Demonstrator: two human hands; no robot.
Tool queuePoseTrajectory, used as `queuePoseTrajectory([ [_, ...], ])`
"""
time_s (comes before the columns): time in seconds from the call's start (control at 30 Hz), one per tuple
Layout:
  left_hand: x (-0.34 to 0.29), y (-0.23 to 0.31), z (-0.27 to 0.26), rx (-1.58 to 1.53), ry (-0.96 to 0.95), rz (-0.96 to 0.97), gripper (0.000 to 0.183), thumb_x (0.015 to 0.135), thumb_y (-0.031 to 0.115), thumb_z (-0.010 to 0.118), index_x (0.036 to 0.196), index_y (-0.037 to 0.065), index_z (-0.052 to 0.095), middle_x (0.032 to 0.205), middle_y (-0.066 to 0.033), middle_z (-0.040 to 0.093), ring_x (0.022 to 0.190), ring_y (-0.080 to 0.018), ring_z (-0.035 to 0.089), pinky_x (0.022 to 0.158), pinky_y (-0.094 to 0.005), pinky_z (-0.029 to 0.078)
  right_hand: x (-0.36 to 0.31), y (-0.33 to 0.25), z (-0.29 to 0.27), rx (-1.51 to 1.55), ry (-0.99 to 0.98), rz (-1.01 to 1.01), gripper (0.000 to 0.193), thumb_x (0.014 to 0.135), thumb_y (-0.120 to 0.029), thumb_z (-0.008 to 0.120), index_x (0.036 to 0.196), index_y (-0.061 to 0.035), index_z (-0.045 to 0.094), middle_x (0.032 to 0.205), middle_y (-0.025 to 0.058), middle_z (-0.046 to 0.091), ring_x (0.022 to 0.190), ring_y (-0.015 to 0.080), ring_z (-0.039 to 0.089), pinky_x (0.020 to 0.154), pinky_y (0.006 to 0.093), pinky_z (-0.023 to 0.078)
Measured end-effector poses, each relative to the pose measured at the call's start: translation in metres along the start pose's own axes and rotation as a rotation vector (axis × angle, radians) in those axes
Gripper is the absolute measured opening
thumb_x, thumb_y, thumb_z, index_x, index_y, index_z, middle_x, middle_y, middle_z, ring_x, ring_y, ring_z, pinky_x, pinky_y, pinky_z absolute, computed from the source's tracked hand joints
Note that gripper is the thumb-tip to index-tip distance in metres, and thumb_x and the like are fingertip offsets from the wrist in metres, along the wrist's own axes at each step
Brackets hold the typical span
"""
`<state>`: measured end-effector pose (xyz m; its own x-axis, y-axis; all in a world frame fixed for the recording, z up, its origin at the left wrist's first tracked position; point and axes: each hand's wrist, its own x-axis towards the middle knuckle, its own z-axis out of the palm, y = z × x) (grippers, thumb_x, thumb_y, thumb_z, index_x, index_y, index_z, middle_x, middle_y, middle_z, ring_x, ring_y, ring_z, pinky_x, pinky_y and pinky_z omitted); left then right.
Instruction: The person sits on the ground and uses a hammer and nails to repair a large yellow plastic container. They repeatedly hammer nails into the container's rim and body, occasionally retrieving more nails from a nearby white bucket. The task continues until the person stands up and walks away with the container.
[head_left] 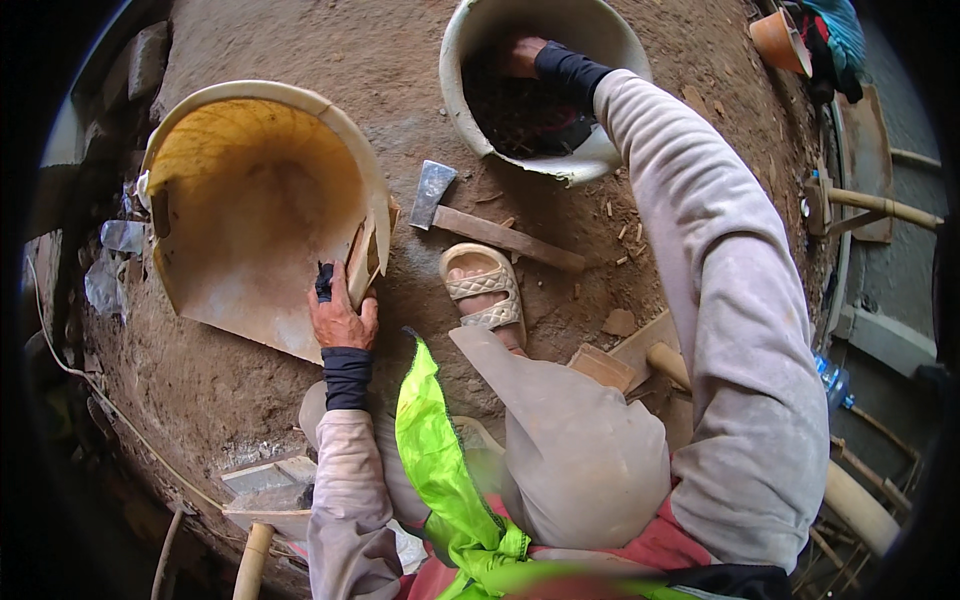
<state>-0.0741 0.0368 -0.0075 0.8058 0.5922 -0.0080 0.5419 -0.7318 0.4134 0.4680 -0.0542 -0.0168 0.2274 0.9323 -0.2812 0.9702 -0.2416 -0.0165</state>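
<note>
My left hand [340, 315] grips the broken lower edge of a large yellow plastic half-tub [255, 200] lying on its side on the dirt; a small dark object shows by the fingers. My right hand [520, 55] reaches into a white round bucket [580, 165] filled with dark material; whether its fingers hold any is hidden. A hatchet [485, 225] with a grey head and a wooden handle lies on the ground between the two containers. My sandalled foot [485, 290] rests just below the hatchet.
Wood blocks [605, 365] and chips lie on the dirt by my knee. A round wooden pole [850, 500] runs along the right. An orange pot [780, 40] stands at the top right. Stones and plastic scraps [115, 260] line the left edge.
</note>
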Motion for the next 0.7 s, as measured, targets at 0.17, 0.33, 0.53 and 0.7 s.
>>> queuePoseTrajectory([
  [0.17,-0.003,0.002,-0.005,0.034,-0.003,-0.029,0.071,0.076,0.017,0.074,0.143,0.004,0.055,0.136,-0.0223,0.062,0.119,-0.0450,0.056,0.108,-0.0495,0.044,0.008,-0.015,0.026,0.116,0.212,0.091,0.021,0.089,-0.026,0.069,0.100,-0.0110,0.079,0.103,0.0171,0.075,0.093,0.0350,0.073,0.084,0.0474,0.058],
  [0.33,0.005,0.011,0.001,0.003,-0.016,-0.018,0.072,0.075,0.016,0.075,0.142,0.003,0.055,0.140,-0.0225,0.059,0.126,-0.0449,0.052,0.111,-0.0497,0.042,0.000,0.009,0.058,-0.171,0.229,0.054,0.019,0.089,-0.019,0.066,0.101,-0.0114,0.079,0.102,0.0167,0.075,0.095,0.0345,0.073,0.082,0.0459,0.058],
  [0.53,-0.003,0.001,-0.010,0.014,0.008,-0.015,0.071,0.075,0.015,0.074,0.143,0.004,0.054,0.138,-0.0231,0.061,0.123,-0.0451,0.054,0.110,-0.0492,0.043,-0.060,-0.015,-0.041,0.754,0.242,0.069,0.016,0.089,-0.023,0.071,0.097,-0.0110,0.077,0.081,0.0052,0.067,0.074,0.0228,0.064,0.067,0.0362,0.051],
  [0.7,0.000,0.007,-0.009,-0.027,-0.036,-0.058,0.071,0.077,0.017,0.075,0.144,0.005,0.055,0.136,-0.0236,0.062,0.123,-0.0446,0.056,0.110,-0.0487,0.043,-0.112,-0.031,-0.089,1.559,-0.007,0.495,0.017,0.082,-0.028,0.082,0.090,-0.0146,0.076,0.074,-0.0073,0.056,0.065,0.0067,0.044,0.061,0.0271,0.035],
])
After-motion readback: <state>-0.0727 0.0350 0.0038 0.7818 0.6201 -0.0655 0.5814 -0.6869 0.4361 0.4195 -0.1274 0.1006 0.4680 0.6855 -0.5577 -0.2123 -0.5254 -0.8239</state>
